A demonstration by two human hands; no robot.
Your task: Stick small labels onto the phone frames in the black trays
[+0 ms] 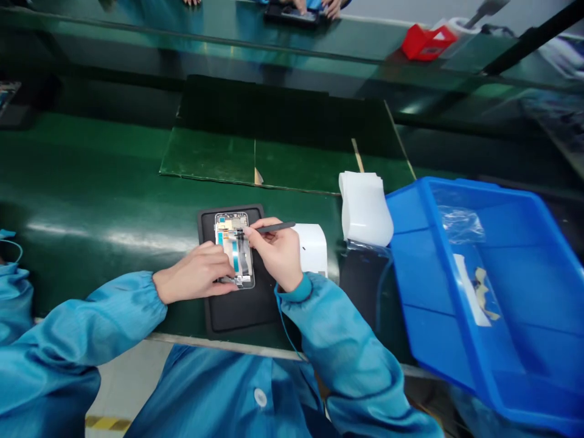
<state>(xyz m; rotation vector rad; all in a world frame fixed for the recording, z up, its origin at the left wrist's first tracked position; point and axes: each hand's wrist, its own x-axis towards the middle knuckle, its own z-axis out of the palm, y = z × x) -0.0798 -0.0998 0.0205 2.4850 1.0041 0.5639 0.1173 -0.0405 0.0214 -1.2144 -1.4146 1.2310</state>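
Note:
An opened smartphone (244, 261) with its inner parts showing lies in a black tray (237, 310) in front of me. My left hand (203, 272) is closed around the phone's lower left edge, its fingers at the bottom end. Between the thumb and fingers of my right hand (278, 252) is a dark pen-like tool, seemingly tweezers (276, 227), slanting over the phone's upper right side. Its tip reaches the inner parts; what it touches is too small to tell. A white sheet (311, 246) lies just right of my right hand.
A large blue bin (410, 274) on the right contains clear plastic and paper scraps. Beside it stand curled white sheets (365, 210) and a dark plastic-wrapped pack (362, 283). Green boards (292, 161) lie behind. Across the raised glass shelf, another person's hands (319, 7) work; a red holder (426, 42) stands there.

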